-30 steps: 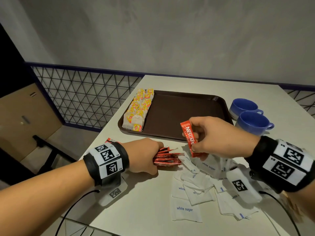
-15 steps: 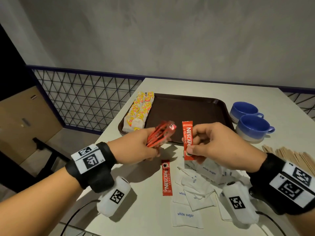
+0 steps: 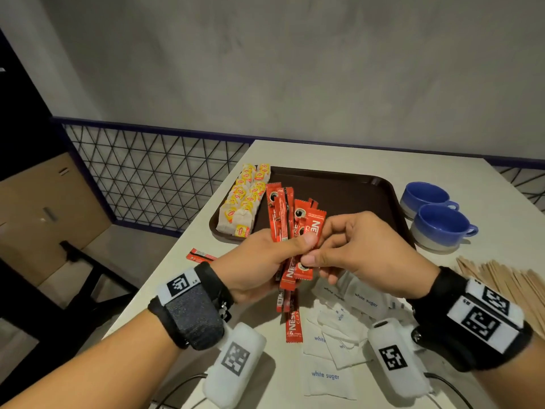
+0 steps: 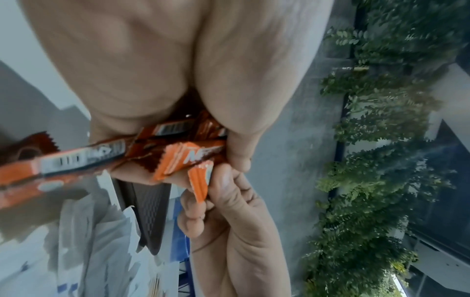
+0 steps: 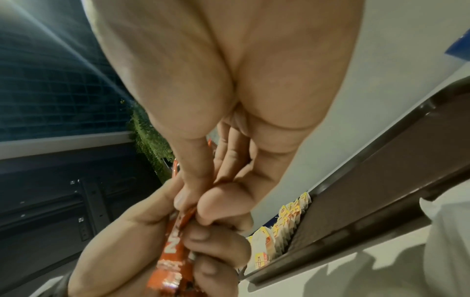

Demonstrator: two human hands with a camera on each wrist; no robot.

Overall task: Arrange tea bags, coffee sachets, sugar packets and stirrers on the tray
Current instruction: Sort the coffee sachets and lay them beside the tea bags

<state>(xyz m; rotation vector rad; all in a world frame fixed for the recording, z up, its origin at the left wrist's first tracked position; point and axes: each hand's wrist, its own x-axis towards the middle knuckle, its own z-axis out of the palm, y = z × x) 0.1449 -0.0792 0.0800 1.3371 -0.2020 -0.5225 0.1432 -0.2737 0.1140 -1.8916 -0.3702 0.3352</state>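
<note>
Count of red coffee sachets [image 3: 290, 228] impossible to tell: overlapped, middles covered by left hand [image 3: 259, 261] and right hand [image 3: 358, 250]. One loose sachet [image 3: 199, 255] half hidden behind left wrist. Wooden stirrers [image 3: 513, 287] cut off at right edge. Sugar packets [image 3: 339, 329] partly covered by right wrist. Left wrist view smeared, sachet print perhaps unreadable.

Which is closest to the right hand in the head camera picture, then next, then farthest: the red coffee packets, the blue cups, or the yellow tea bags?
1. Coffee packets: pinched by the right hand.
2. Blue cups: on its right, off the tray.
3. Tea bags: far left of the tray.
</note>
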